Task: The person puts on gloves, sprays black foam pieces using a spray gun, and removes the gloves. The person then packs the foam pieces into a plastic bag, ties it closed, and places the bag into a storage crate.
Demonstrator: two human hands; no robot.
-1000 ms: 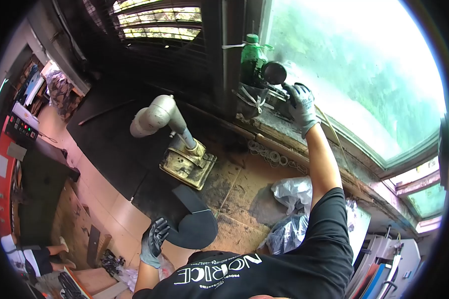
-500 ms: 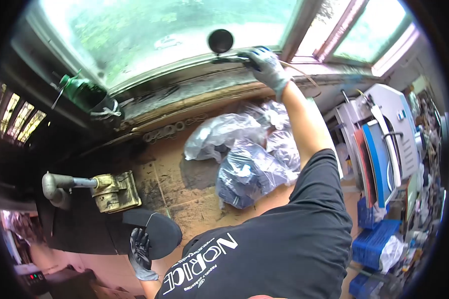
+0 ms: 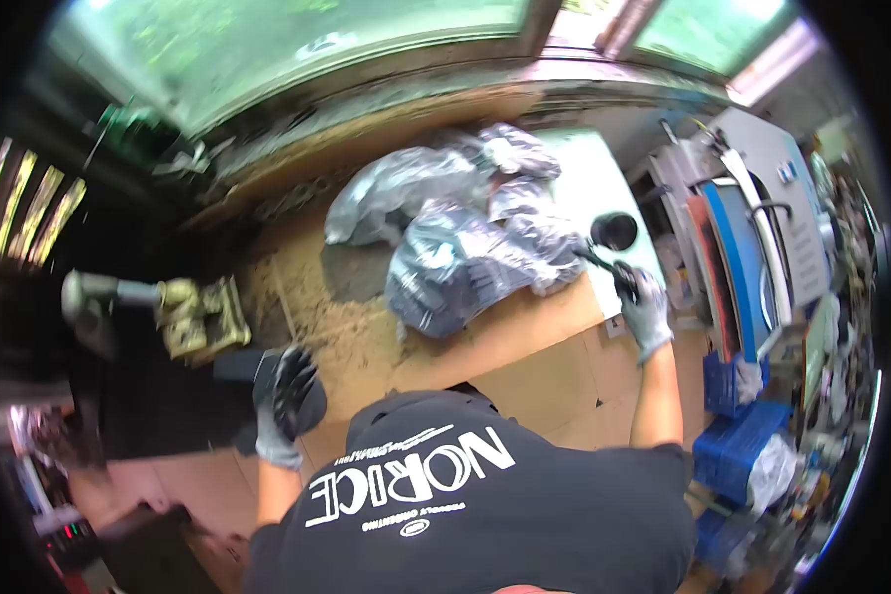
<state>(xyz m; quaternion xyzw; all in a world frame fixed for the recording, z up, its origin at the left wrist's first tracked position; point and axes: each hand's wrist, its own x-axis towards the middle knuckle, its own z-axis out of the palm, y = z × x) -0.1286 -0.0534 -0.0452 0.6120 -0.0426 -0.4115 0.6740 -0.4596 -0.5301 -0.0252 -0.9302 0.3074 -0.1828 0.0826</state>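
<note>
My right hand (image 3: 642, 302), in a grey glove with dark fingers, is closed round the handle of a tool with a round black head (image 3: 614, 232). The tool is over the white surface (image 3: 592, 163) at the right of the worktable, beside the plastic-wrapped bundles (image 3: 455, 262). My left hand (image 3: 287, 394), gloved the same way, is over the edge of a black rounded board (image 3: 312, 408). Its fingers look extended, and I make out nothing held in them. A yellowish metal fixture (image 3: 203, 319) on a grey pipe lies beyond it.
A window (image 3: 317, 49) runs along the back. A green bottle (image 3: 134, 129) stands at the back left. At the right are a grey machine (image 3: 772, 198) with blue and red panels, and blue crates (image 3: 742, 450) below it. The worktable's front edge (image 3: 495, 361) faces my body.
My right hand has come down from the window sill to the right of the bundles, bringing the black tool. The view has shifted, and my left hand is a little higher against the black board.
</note>
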